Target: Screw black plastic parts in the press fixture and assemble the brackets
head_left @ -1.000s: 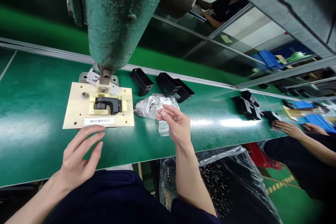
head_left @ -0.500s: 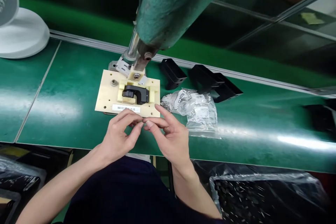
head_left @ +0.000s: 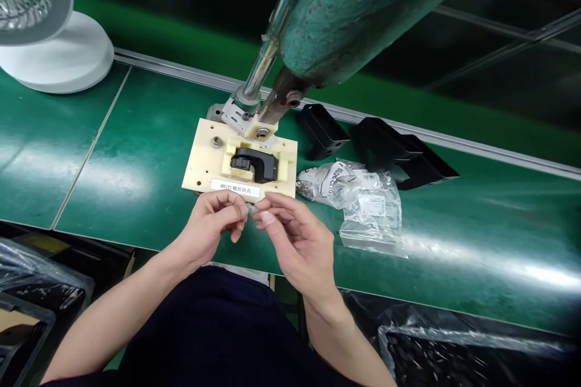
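Two bare hands are meeting above the near edge of the green bench (head_left: pixel 113 181), in front of the press (head_left: pixel 363 6) and the cream jig plate (head_left: pixel 200 169) seating a black part (head_left: pixel 254 164). The left hand (head_left: pixel 211 227) and right hand (head_left: pixel 295 242) are pinching something tiny, likely a screw, too small to tell. Judging from this, it risks slipping off the near edge.

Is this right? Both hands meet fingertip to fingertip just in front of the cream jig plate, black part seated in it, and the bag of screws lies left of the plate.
Not quite. The bag of screws lies right of the cream jig plate, not left, as the head view shows. The rest holds: left hand and right hand meet at the fingertips just in front of the plate, black part seated in it.
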A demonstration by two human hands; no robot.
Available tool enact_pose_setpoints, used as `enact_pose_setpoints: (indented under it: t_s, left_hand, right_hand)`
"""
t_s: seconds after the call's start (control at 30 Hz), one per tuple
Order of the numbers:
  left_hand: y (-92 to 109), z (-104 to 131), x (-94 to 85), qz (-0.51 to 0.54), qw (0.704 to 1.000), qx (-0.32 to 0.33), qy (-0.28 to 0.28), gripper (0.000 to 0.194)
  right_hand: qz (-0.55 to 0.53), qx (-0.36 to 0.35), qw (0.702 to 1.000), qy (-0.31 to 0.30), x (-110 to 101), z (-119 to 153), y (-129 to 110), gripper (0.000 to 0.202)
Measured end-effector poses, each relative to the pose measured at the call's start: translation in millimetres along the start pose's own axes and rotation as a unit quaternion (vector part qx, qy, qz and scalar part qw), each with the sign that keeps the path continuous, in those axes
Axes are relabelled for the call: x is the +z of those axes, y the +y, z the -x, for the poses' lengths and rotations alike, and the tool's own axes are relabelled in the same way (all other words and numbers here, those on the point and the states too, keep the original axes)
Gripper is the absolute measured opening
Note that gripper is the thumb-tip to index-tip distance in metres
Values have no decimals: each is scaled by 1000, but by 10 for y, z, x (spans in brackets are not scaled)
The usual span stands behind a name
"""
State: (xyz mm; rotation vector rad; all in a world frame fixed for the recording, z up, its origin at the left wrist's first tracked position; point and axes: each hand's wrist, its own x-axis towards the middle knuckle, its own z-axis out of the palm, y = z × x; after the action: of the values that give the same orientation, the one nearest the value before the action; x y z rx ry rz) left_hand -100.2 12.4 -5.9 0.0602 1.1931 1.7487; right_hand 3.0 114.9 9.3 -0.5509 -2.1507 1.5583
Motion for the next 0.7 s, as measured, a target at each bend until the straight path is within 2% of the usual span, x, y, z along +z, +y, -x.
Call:
enact_pose_setpoints:
  t_s: [0.07, 0.13, 0.2, 0.33, 0.43, 0.5, 0.57, 0.7]
  left_hand:
    - [8, 3, 0, -17, 1000, 5, -5, 12]
    - [14, 21, 0, -82, 996, 38, -9, 10]
    - [28, 48, -6, -181, 980, 84, -10, 8]
    - [84, 88, -37, -373, 911, 169, -50, 10]
    - [121, 82, -62, -440, 864, 232, -76, 11]
    - [121, 61, -72, -442, 858, 252, -70, 12]
    - [99, 29, -74, -412, 871, 262, -52, 12]
    - [32, -54, -70, -327, 903, 278, -6, 7]
  right_hand:
    - [18, -8, 1000, -21, -42, -41, -24, 16]
    - [52, -27, 997, -55, -89, -96, -52, 5]
    - [91, -44, 990, -99, -138, -151, -76, 9]
    - [144, -60, 968, -195, -220, -231, -103, 14]
    - [153, -79, 960, -223, -237, -255, -92, 14]
    - [147, -102, 962, -206, -208, -257, -48, 14]
    - [138, -131, 970, -153, -134, -251, 34, 13]
    - [93, -149, 984, 34, 125, -221, 230, 10]
